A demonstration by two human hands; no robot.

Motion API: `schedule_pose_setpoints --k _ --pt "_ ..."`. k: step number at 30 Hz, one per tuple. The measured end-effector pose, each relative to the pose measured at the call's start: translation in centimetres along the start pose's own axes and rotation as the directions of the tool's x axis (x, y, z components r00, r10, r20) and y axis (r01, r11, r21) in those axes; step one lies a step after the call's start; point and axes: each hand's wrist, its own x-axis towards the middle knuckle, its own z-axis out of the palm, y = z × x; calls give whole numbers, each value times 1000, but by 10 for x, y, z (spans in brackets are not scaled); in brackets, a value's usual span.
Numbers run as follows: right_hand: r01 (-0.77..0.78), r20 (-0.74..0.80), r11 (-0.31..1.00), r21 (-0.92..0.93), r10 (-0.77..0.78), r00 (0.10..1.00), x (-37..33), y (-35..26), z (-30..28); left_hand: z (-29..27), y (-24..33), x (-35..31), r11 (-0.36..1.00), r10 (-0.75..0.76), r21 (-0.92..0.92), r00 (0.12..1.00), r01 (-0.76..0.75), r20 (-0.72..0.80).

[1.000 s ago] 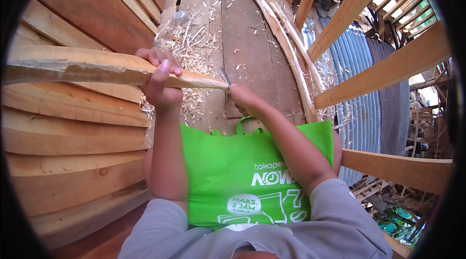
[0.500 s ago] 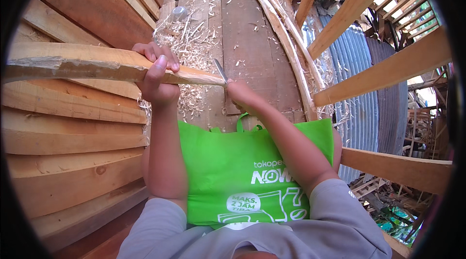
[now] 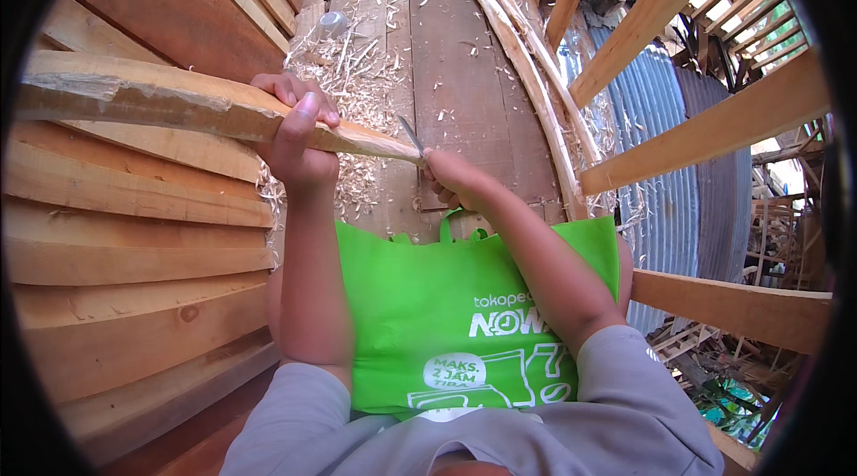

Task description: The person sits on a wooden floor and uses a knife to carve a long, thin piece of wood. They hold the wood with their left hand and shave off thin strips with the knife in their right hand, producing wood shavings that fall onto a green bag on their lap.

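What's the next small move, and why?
Probably one light shaving stroke by the right hand: its knife lies at the narrow end of the wooden pole, while the left hand grips the pole farther back, apart from the blade. Pale shavings on the floorboards and the pole's pale cut face near that end fit such a stroke.

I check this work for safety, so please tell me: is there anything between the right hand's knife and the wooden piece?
Nothing visible is between them: the right hand holds the knife, its blade at the tapered end of the wooden piece. The left hand grips it farther left.
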Motion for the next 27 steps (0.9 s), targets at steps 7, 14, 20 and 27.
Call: schedule_pose_setpoints --k 7,14,20,27 --pt "35 433 987 157 -101 896 -56 -29 -1 -13 8 1 998 -45 46 999 44 18" --pt "115 -445 882 -457 -338 829 1 3 -55 -2 10 4 983 24 186 995 -6 -96" --pt "-146 -439 564 -813 -429 789 21 37 -74 11 25 10 977 103 200 986 -76 -130" --pt "-206 -376 431 -879 -358 855 19 67 -24 7 37 12 974 125 212 968 -78 -217"
